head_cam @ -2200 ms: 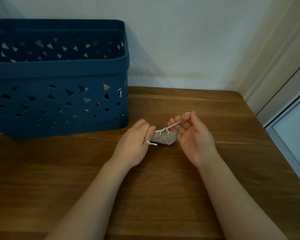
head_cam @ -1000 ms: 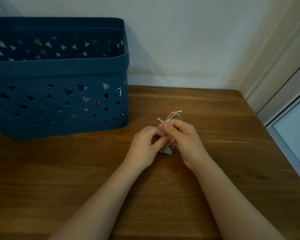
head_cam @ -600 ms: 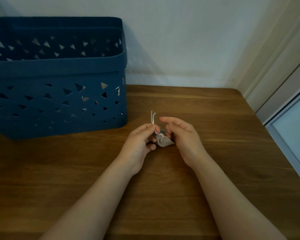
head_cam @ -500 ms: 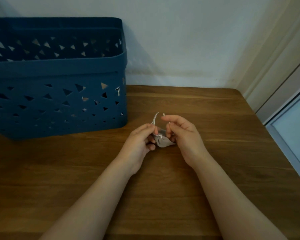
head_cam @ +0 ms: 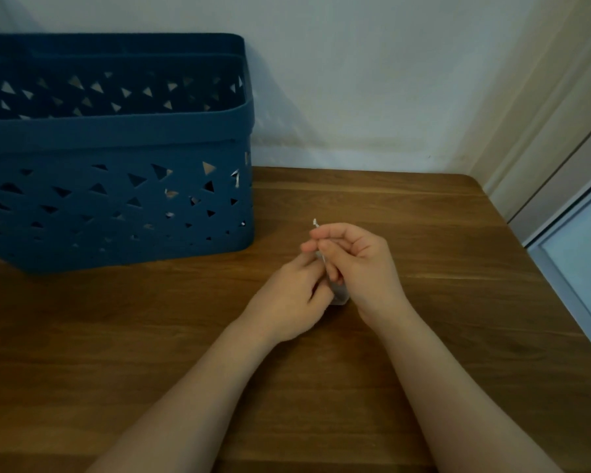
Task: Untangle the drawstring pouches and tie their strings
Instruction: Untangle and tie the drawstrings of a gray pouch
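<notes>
A small grey drawstring pouch (head_cam: 339,295) sits between my two hands near the middle of the wooden table; only its lower corner shows. My right hand (head_cam: 359,264) pinches the pouch's white string (head_cam: 315,224), whose short end sticks up above its fingertips. My left hand (head_cam: 292,295) curls against the pouch from the left, its fingers closed on the pouch's neck or string. The two hands touch each other.
A large dark blue plastic basket (head_cam: 116,199) with triangular cut-outs stands at the back left, against the wall. The wooden table (head_cam: 423,336) ends at the right, beside a pale door frame (head_cam: 560,186).
The hands have drawn together over the pouch. The right hand has closed on the string and now covers most of the pouch; the string loop above has shrunk to a short end.
</notes>
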Demonstrator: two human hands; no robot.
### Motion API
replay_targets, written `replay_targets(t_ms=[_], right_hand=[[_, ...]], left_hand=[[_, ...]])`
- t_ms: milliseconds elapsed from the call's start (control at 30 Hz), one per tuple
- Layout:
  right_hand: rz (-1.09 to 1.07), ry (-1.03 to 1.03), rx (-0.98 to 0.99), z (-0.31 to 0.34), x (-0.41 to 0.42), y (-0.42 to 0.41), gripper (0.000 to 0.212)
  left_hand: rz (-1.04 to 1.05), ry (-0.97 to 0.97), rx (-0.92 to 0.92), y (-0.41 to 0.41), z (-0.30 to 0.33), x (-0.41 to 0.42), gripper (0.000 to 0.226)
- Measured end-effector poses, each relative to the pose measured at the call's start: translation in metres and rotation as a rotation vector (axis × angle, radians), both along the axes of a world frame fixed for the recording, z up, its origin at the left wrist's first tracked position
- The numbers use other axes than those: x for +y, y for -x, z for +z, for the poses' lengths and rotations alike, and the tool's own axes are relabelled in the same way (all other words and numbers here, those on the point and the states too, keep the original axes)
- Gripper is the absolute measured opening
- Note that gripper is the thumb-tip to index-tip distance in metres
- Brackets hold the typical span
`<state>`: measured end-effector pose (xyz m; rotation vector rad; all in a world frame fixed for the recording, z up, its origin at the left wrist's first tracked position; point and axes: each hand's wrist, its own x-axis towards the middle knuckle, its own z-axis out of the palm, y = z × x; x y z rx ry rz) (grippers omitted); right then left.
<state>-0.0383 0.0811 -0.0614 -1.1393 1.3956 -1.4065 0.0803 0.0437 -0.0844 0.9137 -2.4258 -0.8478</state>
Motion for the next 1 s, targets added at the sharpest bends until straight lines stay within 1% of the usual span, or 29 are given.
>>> replay_targets(t_ms=[67,100,133,200,267,400,533,600,700,800,933,1000], right_hand=[[0.01,0.006,-0.01,0.001,0.0,-0.001,0.02],[0.013,0.006,-0.003,0.001,0.0,-0.001,0.02],[0.016,-0.003,0.01,0.0,0.0,-0.001,0.022],[0.015,-0.04,0.068,-0.002,-0.001,0.001,0.028],[0.007,-0.06,0.204,-0.005,-0.001,0.002,0.035],[0.045,-0.008,0.517,-0.01,-0.001,0.002,0.03],[0.059,-0.016,0.659,-0.011,-0.003,0.004,0.025],[0.046,0.017,0.717,-0.012,-0.003,0.003,0.025],[0.024,0.066,0.72,-0.012,-0.002,0.001,0.021],[0.036,0.077,0.648,-0.012,-0.002,0.0,0.023],[0.025,0.061,0.544,-0.015,-0.004,0.0,0.011],[0.017,0.032,0.496,-0.016,-0.005,0.0,0.009]], left_hand=[[-0.008,0.023,0.013,0.0,-0.001,0.0,0.008],[0.0,0.01,0.031,0.001,-0.003,-0.001,0.01],[0.024,-0.033,0.064,0.001,-0.005,-0.001,0.015],[0.102,-0.182,0.16,0.001,-0.006,-0.002,0.023],[0.176,-0.309,0.226,0.001,-0.005,-0.004,0.027],[0.255,-0.418,0.265,0.0,-0.005,-0.009,0.028],[0.261,-0.437,0.268,0.0,-0.004,-0.009,0.027],[0.29,-0.46,0.293,0.001,-0.003,-0.008,0.026],[0.351,-0.534,0.367,0.002,0.0,-0.008,0.027],[0.403,-0.593,0.427,0.001,0.003,-0.007,0.026],[0.441,-0.685,0.485,-0.002,0.004,-0.008,0.025],[0.44,-0.702,0.483,-0.003,0.004,-0.008,0.024]])
